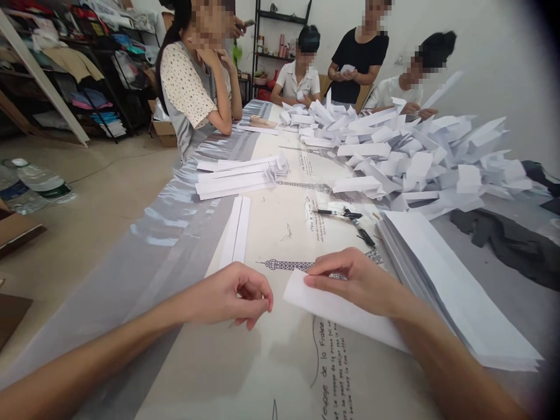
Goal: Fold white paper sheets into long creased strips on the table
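Observation:
Between the thumb and fingers of my right hand (pixel 350 280) is one end of a white paper strip (pixel 350 309), which runs back beneath my right forearm. My left hand (pixel 240 294) hovers over the tablecloth with its fingers curled and the thumb close to the fingertips; whether anything small is pinched there I cannot make out. Just beyond that hand lies a folded white strip (pixel 236 230). To the right of my right hand rests a thick stack of white paper (pixel 455 286).
A large heap of folded papers (pixel 420 151) covers the far right. Several folded strips (pixel 238 175) lie at the left edge. Pens (pixel 345 216) sit mid-table near a dark cloth (pixel 503 242). Several people are around the table. Water bottles (pixel 41 181) stand on the floor.

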A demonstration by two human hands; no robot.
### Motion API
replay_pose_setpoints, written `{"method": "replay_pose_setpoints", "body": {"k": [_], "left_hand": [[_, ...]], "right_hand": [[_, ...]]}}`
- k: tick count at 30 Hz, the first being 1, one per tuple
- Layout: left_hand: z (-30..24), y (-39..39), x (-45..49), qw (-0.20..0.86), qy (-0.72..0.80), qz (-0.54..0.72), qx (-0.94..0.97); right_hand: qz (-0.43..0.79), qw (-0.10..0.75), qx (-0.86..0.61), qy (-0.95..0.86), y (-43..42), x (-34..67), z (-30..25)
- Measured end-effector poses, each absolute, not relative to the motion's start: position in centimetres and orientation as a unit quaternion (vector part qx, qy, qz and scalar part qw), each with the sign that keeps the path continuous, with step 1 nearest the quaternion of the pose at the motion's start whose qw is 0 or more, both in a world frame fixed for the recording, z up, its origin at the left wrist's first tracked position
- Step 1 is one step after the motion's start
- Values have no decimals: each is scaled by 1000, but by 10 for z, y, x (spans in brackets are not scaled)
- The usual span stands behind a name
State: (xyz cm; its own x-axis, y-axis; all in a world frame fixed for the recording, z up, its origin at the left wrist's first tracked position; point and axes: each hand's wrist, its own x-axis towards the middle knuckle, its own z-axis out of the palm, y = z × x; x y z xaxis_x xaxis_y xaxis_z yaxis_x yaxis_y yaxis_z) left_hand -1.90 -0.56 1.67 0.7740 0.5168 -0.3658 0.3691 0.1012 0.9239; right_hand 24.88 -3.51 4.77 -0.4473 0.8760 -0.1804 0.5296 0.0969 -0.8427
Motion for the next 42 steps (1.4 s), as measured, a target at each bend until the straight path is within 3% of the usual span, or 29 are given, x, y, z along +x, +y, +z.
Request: {"method": "replay_pose_setpoints", "body": {"k": [36, 42], "left_hand": [[20, -12, -7, 650, 326, 163, 666], [9, -5, -11, 638, 369, 221, 638]], "right_hand": [[418, 214, -504, -725, -41, 244, 48], [317, 237, -505, -767, -48, 244, 43]]}}
